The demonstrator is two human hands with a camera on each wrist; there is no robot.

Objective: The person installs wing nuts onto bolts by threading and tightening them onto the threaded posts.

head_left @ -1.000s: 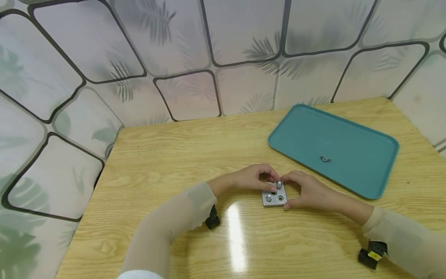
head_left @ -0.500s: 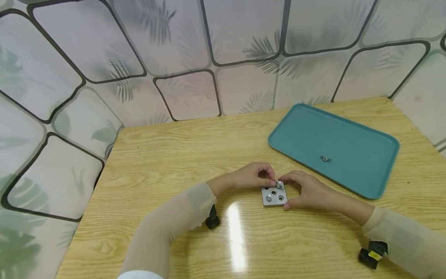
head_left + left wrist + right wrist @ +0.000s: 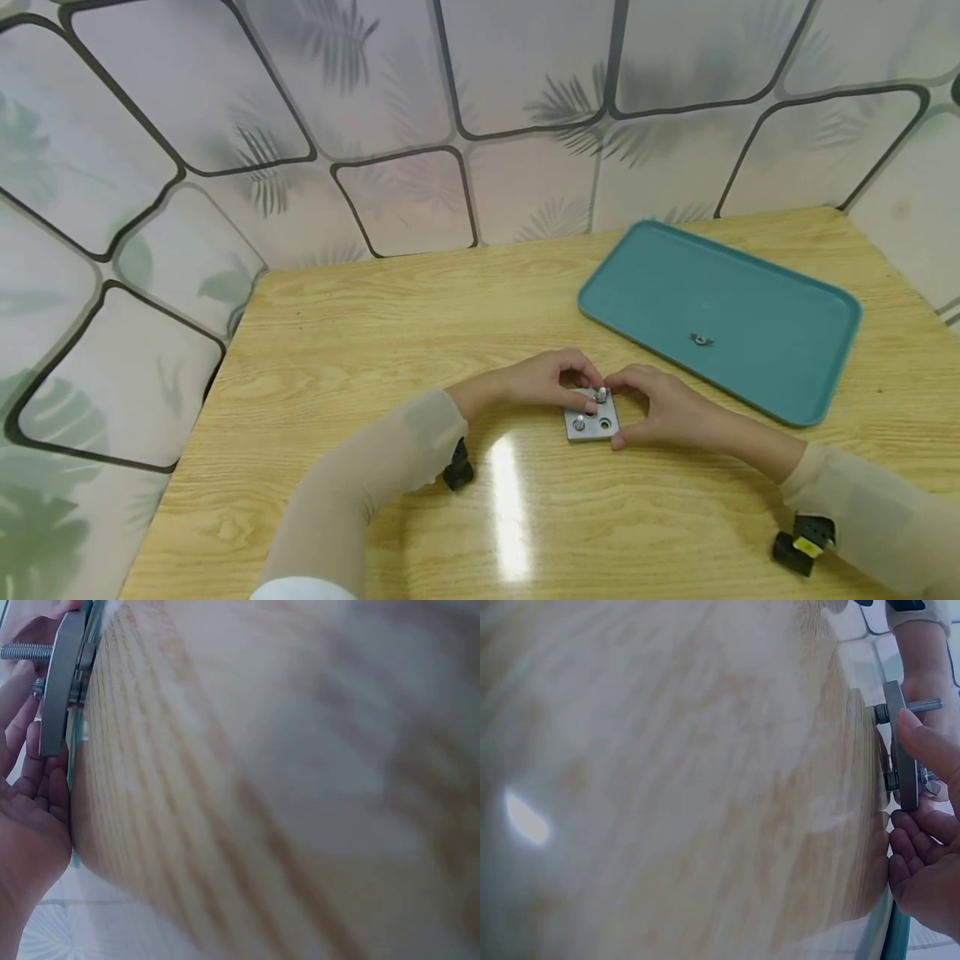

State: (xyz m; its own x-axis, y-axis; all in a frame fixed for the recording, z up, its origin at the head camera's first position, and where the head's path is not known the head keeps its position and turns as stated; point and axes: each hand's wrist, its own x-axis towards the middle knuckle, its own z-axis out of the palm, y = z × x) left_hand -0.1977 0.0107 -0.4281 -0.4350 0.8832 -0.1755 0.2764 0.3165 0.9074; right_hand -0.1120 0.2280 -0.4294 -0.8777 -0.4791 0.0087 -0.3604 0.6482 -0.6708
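Note:
A square metal plate (image 3: 592, 429) with several holes lies on the table, two bolts standing up through it. On the near bolt (image 3: 579, 424) the thread is bare. The far bolt (image 3: 602, 395) carries a small wing nut (image 3: 930, 784), mostly covered by fingers. My left hand (image 3: 543, 381) reaches in from the left, thumb and forefinger about that wing nut. With thumb and fingers at its right side and far corner, my right hand (image 3: 667, 410) grips the plate. Both wrist views show the bolt heads (image 3: 883, 714) under the plate, holding it off the table.
A teal tray (image 3: 750, 292) lies at the right, beyond my right hand. Another wing nut (image 3: 702, 339) lies in it. A patterned wall (image 3: 525, 192) stands behind the wooden table (image 3: 390, 317).
Half a second ago my left thumb and fingertips were drawn back together beside the far bolt; now they are around it again. My right hand and the plate stay in place.

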